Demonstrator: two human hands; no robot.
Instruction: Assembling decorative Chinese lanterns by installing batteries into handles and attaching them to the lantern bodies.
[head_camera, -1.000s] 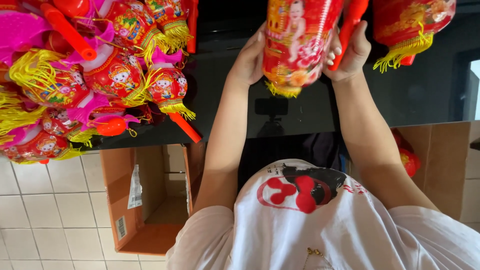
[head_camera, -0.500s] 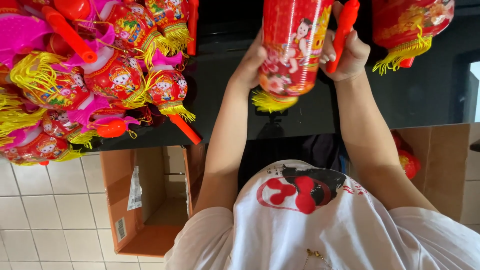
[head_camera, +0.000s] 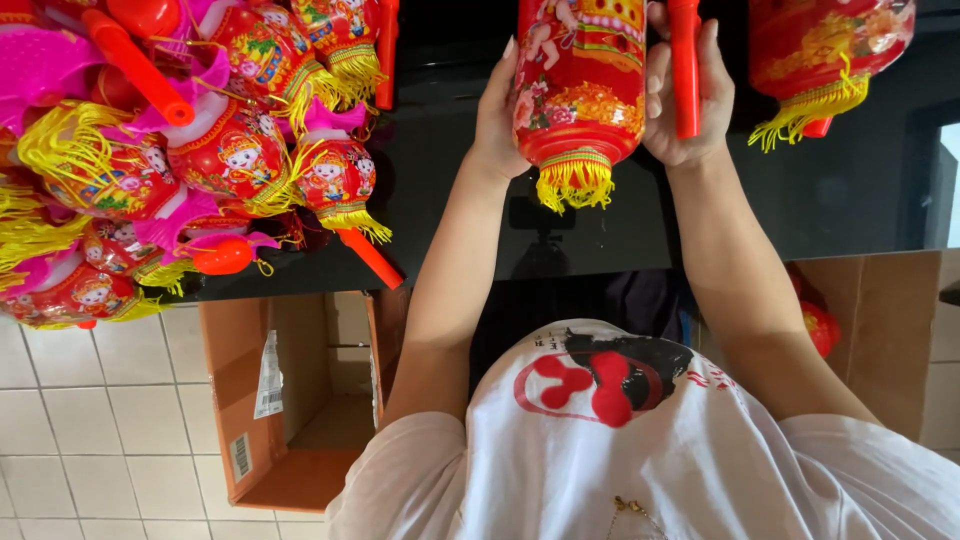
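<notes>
- The red paper lantern (head_camera: 580, 95) sits directly between the two hands, above the black bench (head_camera: 450, 200); its long axis runs away from the body, with the yellow fringe (head_camera: 573, 185) at the end nearest the person and the far end cut off by the top of the view.
- The left hand (head_camera: 497, 120) lies flat against the lantern's left side, fingers stretched along the body and pressing on it rather than wrapping around it.
- The right hand (head_camera: 690, 95) is on the lantern's other side, closed around a red plastic stick handle (head_camera: 684, 65) that stands parallel to the lantern and just beside it; whether the stick is already joined to the lantern cannot be told.
- Both hands are equally near the lantern; the left one touches it, while the right one bears on the stick.
- Beyond the right hand, another red lantern with yellow tassel (head_camera: 825, 50) lies on the bench, apart from the held one.
- Well to the left of the left hand, a heap of finished lanterns (head_camera: 190, 150) with pink trim, red sticks and yellow fringes crowds the bench edge.
- Below that heap, an open cardboard box (head_camera: 290, 400) stands on the pale tiled floor (head_camera: 90, 430); a second box (head_camera: 880, 330) stands below the right arm.
</notes>
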